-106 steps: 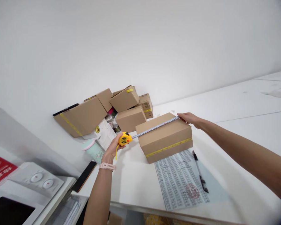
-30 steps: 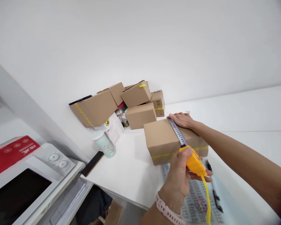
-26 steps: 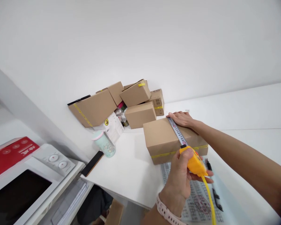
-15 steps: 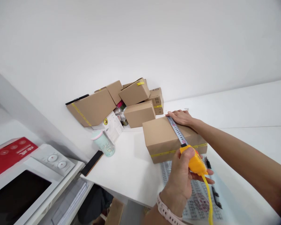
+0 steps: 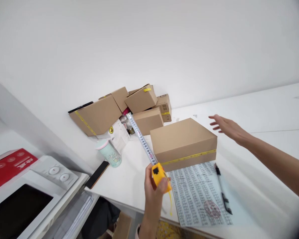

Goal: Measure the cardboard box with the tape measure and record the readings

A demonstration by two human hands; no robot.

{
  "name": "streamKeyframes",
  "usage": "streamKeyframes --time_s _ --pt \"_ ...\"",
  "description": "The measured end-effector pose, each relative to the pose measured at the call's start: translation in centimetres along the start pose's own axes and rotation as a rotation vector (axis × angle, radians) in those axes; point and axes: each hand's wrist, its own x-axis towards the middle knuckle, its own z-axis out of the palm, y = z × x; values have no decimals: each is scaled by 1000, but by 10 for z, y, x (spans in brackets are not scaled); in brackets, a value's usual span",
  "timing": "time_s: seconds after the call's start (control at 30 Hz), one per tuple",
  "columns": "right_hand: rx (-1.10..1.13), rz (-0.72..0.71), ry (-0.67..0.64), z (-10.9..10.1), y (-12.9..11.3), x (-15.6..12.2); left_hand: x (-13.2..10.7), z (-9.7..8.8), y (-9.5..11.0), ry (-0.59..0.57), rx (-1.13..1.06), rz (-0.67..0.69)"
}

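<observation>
L hand [image 5: 153, 187] clenched on yellow tape measure [image 5: 160, 172], blade [image 5: 141, 137] out beside cardboard box [image 5: 183, 141] on white table [image 5: 251, 109]; R hand [image 5: 226, 127] splayed, empty, past box. Best pin blade tip flat to box edge, taut

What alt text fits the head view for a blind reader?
The left hand holds a yellow tape measure, its blade extended beside a cardboard box on a white table. The open right hand hovers beyond the box; a printed sheet and pen lie before it.
</observation>
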Motion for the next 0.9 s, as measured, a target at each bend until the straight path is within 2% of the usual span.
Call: streamKeyframes --time_s 0.07,0.17,0.27,0.37,0.5,0.6,0.67,0.8,0.9 --pt "22 37 -127 -2 14 -18 9 -12 -9 21 -8 -38" --pt "9 -65 -234 2 9 -38 25 -16 -11 -3 -45 -46" --pt "-101 -196 -182 3 -20 -42 43 -15 8 -20 -50 31" --pt "-184 -264 -80 2 -49 -32 63 -13 36 -43 -27 96" --pt "-237 -275 20 7 -60 -12 77 -7 59 -56 3 113" --pt "-214 -384 92 12 -52 -1 60 2 55 -64 11 168" --pt "-169 -495 96 15 -48 3 39 10 42 -133 -13 165" --pt "-206 -676 39 16 -52 4 -2 30 7 -385 -120 -32" --pt "-369 -765 51 19 -60 2 -16 44 -12 -482 -144 -130"
